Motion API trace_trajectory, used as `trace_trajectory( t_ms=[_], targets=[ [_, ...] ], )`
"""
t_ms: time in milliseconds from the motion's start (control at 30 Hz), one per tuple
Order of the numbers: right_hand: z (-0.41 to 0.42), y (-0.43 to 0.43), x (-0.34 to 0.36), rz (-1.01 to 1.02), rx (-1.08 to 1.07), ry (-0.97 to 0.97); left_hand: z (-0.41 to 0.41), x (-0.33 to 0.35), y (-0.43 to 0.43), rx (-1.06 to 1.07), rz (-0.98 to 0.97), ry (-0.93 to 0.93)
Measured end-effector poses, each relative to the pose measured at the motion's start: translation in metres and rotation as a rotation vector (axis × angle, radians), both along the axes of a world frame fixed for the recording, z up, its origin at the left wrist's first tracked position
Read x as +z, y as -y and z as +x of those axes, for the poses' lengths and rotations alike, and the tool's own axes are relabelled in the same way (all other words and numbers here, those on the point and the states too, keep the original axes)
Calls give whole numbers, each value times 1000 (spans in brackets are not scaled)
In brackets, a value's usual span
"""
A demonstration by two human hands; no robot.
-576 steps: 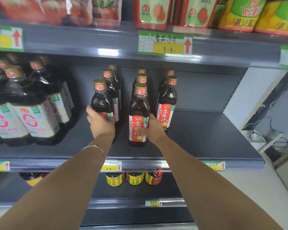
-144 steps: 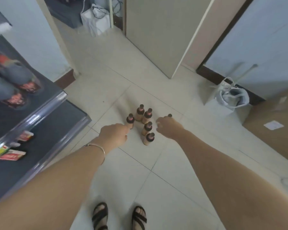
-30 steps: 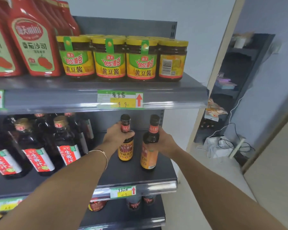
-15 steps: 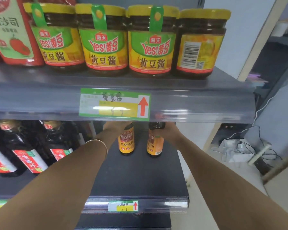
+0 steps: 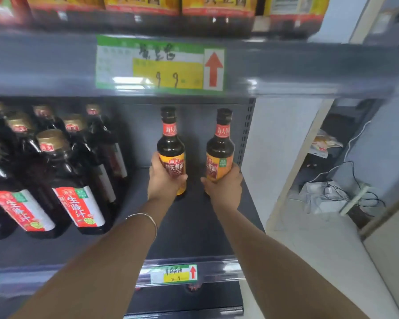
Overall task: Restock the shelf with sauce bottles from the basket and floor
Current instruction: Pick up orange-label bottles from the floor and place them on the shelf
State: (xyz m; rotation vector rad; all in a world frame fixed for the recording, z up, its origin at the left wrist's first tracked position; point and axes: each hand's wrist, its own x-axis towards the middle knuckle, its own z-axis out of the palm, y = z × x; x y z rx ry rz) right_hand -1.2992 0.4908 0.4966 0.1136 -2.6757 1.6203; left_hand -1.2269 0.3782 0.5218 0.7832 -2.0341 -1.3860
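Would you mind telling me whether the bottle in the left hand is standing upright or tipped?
Upright: the left soy sauce bottle has its cap directly above its body, the left hand wrapped around its label.

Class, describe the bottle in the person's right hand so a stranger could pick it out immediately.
Find the grey middle shelf under the big green price tag. At its right end stand two small orange-labelled bottles; yours is the right-hand bottle, nearest the shelf's edge, in the right hand.

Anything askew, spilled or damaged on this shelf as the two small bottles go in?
Nothing stands out. The left hand and right hand each hold a small orange-labelled bottle upright at the shelf's back. The large bottles lean only from lens distortion; no spill shows.
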Motion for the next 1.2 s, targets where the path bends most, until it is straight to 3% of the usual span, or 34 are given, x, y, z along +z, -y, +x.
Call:
trace_trajectory(
  t_ms=[100,200,300,400,633,1200],
  targets=[
    [-8,-5,-7,-153,171,11,-4,-7,1,50,-56,2],
    [-13,-5,-12,-145,284,-39,-4,-10,5,30,-107,4],
    [-14,6,-19,8,178,-45,-7,-17,7,-15,-91,11],
    [-15,13,-24,8,67,-64,-8,-26,7,-9,-60,37],
    [-30,16,-24,-145,200,-51,-19,-25,12,-52,-57,62],
    [-46,26,-31,-106,189,-48,-29,-23,13,-9,-57,99]
  ],
)
